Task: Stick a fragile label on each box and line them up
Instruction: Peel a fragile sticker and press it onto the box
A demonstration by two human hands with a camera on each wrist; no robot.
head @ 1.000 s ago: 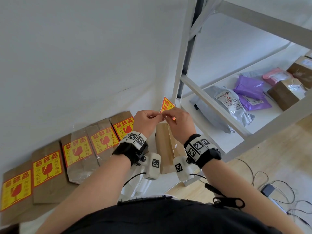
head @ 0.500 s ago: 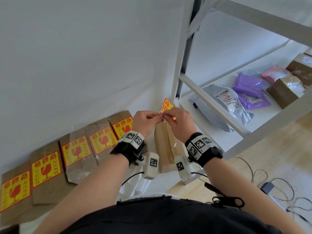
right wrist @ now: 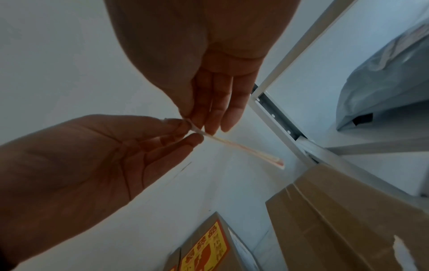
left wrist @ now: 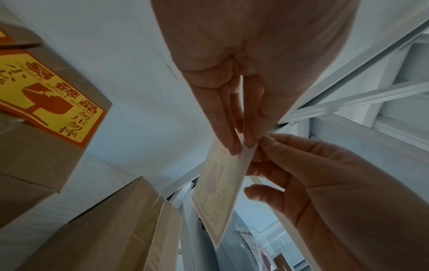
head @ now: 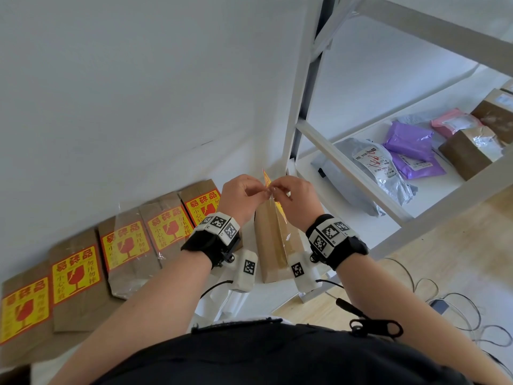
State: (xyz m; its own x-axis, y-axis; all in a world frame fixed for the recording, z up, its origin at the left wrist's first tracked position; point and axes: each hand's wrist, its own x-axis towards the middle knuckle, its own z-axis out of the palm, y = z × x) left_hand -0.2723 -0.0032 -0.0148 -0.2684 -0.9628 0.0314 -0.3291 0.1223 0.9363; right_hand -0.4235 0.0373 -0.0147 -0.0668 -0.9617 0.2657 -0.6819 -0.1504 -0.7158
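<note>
Both hands meet at mid-height above a plain brown box (head: pixel 273 240) that stands unlabelled beside the shelf post. My left hand (head: pixel 262 190) and right hand (head: pixel 277 190) each pinch the top corner of one yellow-and-red fragile label (head: pixel 266 177), which is seen almost edge-on. In the left wrist view the label (left wrist: pixel 220 192) hangs down from the fingertips (left wrist: pixel 234 144) with its pale back showing. The right wrist view shows the label (right wrist: pixel 243 148) as a thin strip. Several labelled boxes (head: pixel 125 245) stand in a row against the wall to the left.
A white shelf rack (head: pixel 352 173) at the right holds grey (head: pixel 369 173), purple (head: pixel 410 151) and pink mail bags plus brown boxes (head: pixel 469 151). Cables (head: pixel 458 309) lie on the wooden floor. White paper strips (head: pixel 222 304) lie below my wrists.
The label has turned from showing its printed face to nearly edge-on between the fingertips. Both hands stay together in about the same place.
</note>
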